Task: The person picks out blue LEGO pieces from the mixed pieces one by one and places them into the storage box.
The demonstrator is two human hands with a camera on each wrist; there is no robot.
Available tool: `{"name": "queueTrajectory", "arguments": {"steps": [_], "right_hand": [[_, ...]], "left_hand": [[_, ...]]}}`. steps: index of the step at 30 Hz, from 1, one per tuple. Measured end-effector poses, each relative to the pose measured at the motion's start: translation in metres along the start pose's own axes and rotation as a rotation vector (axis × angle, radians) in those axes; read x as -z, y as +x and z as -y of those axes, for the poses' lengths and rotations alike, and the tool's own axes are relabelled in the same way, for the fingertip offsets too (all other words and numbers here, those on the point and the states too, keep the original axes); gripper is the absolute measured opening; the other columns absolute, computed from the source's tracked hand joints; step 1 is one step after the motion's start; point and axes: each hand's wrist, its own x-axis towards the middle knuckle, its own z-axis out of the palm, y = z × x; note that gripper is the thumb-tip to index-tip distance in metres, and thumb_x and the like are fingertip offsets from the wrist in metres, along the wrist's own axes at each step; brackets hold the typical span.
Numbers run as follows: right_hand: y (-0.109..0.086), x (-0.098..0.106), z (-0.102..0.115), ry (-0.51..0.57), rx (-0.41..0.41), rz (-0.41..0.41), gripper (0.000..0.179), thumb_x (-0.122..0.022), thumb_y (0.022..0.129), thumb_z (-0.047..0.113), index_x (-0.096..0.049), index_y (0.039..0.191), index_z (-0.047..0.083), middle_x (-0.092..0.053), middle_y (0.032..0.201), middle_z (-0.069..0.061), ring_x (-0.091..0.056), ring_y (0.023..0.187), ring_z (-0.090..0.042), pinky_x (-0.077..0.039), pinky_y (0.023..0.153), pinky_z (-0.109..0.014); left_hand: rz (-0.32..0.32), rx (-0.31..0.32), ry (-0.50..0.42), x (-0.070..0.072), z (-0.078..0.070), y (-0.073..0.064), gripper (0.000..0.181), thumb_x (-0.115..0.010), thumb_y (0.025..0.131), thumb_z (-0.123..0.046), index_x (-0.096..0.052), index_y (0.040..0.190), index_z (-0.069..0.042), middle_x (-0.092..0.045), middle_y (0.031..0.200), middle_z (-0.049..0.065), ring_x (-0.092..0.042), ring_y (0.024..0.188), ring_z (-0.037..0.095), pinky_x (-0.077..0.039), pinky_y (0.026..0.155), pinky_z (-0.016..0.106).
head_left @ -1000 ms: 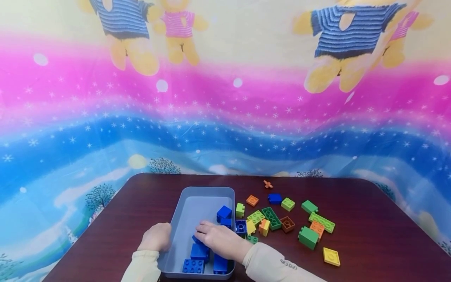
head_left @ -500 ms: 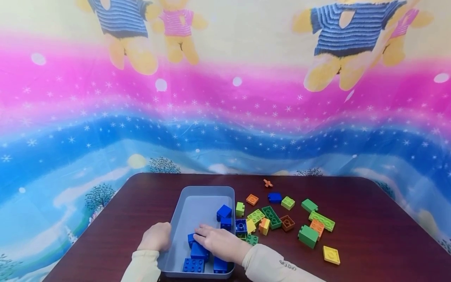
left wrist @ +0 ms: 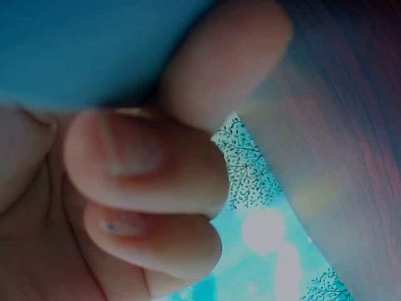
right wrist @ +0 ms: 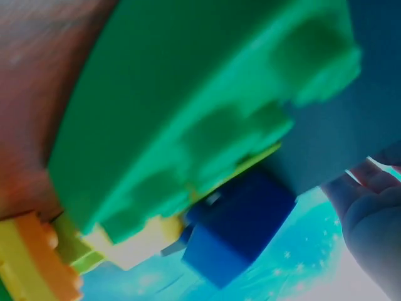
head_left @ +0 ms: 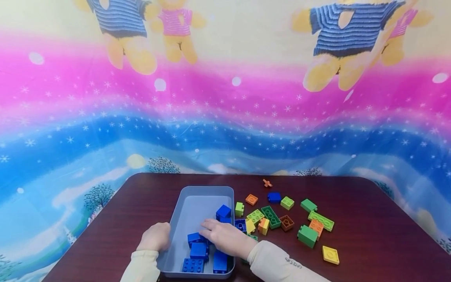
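My left hand (head_left: 155, 237) grips the left rim of a blue-grey tray (head_left: 192, 209); in the left wrist view its fingers curl beneath the tray wall (left wrist: 88, 50). Over the tray's right side hovers my right hand (head_left: 227, 237), palm down, fingers extended and nothing seen between them. Below and beside it lie several blue toy bricks: a studded one (head_left: 193, 265) at the near end, one behind it (head_left: 199, 250), a small one (head_left: 194, 237) by the fingertips, and another (head_left: 223, 212) along the right wall. The hand partly covers some bricks.
Right of the tray, loose bricks spread over the dark table (head_left: 356, 219): a green block (head_left: 307, 235), a yellow plate (head_left: 330, 255), a blue brick (head_left: 274, 197), an orange cross (head_left: 267, 183). A green brick (right wrist: 188, 119) looms close in the right wrist view.
My right hand has shifted slightly right, uncovering more of the blue bricks in the tray. The small blue brick has moved a little left. My left hand stays on the rim.
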Motion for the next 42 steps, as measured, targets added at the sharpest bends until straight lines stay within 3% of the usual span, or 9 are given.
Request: {"name": "queueTrajectory", "arguments": {"steps": [9,19,26,32,42], "right_hand": [[-0.011,0.003,-0.020,-0.016,-0.082,-0.097,0.021,-0.062,0.083,0.010,-0.065,0.104,0.009,-0.058,0.110,-0.008,-0.051,0.107,-0.017,-0.042,0.083,-0.025],[-0.027,-0.001,-0.041,-0.056,-0.227,-0.084,0.020,-0.061,0.084,0.011,-0.065,0.103,0.010,-0.058,0.109,-0.007,-0.052,0.106,-0.018,-0.042,0.084,-0.029],[-0.033,-0.002,-0.050,-0.117,-0.246,-0.122,0.018,-0.064,0.082,0.011,-0.067,0.099,0.008,-0.059,0.102,-0.008,-0.053,0.097,-0.017,-0.046,0.078,-0.026],[-0.038,0.002,-0.057,-0.120,-0.273,-0.101,0.018,-0.063,0.082,0.009,-0.066,0.100,0.007,-0.058,0.100,-0.007,-0.053,0.095,-0.017,-0.046,0.077,-0.027],[-0.057,0.000,-0.080,-0.080,-0.438,-0.117,0.013,-0.062,0.081,0.005,-0.065,0.093,0.005,-0.058,0.094,-0.007,-0.053,0.090,-0.019,-0.048,0.070,-0.027]], "left_hand": [[-0.006,-0.006,-0.015,0.000,0.000,-0.001,0.022,-0.053,0.069,0.012,-0.044,0.059,-0.006,-0.041,0.054,0.005,-0.040,0.049,0.016,-0.037,0.045,0.030],[0.001,-0.008,-0.019,-0.001,0.001,0.000,0.021,-0.054,0.069,0.012,-0.045,0.060,-0.005,-0.041,0.055,0.005,-0.039,0.050,0.017,-0.037,0.045,0.031],[0.002,-0.010,-0.009,0.000,0.000,-0.001,0.021,-0.055,0.067,0.012,-0.045,0.059,-0.005,-0.039,0.054,0.005,-0.038,0.050,0.016,-0.036,0.044,0.030],[-0.003,-0.017,0.000,0.000,0.000,-0.001,0.020,-0.055,0.064,0.012,-0.045,0.058,-0.005,-0.038,0.053,0.004,-0.037,0.049,0.016,-0.035,0.043,0.030],[-0.023,-0.025,0.006,0.001,0.000,-0.002,0.020,-0.055,0.062,0.012,-0.045,0.057,-0.005,-0.040,0.053,0.005,-0.037,0.048,0.016,-0.036,0.042,0.030]]}}
